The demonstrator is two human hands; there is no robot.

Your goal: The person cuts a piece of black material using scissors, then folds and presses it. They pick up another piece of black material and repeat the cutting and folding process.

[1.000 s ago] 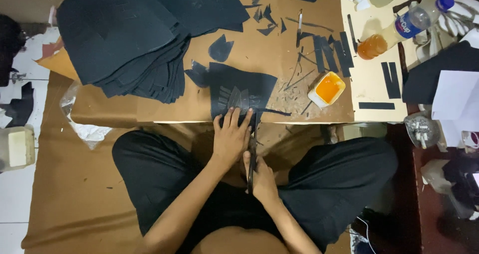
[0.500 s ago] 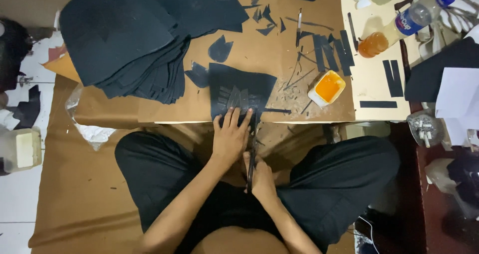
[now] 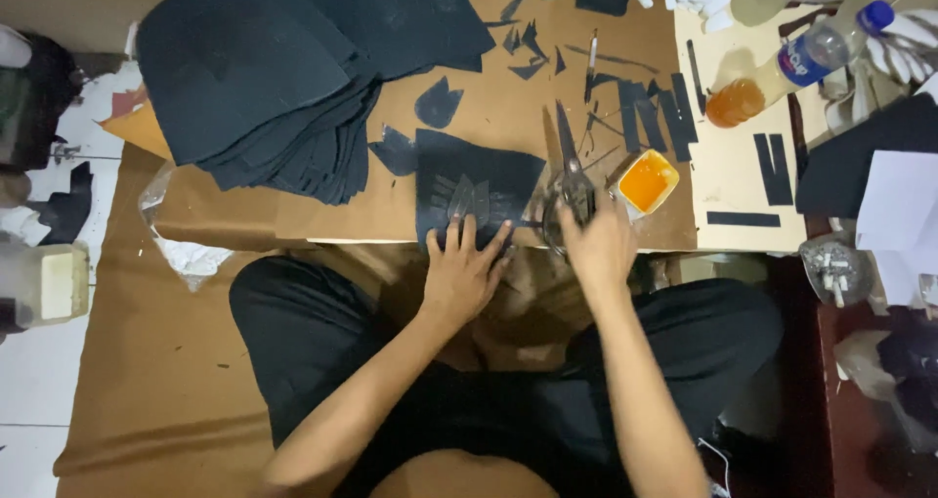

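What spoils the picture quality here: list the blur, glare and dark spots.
Head view: the right hand and the scissors it grips are smeared by motion; the left hand, flat on the black sheet, is sharper. Glare whitens the pale board and the plastic bottle at upper right. The stacked black pieces lose detail in their darkness, and the edges look bent by the wide lens.

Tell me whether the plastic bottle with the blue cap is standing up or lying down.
Lying down. The plastic bottle rests on its side on the pale board, blue cap toward the upper right, orange liquid pooled at its lower-left end.
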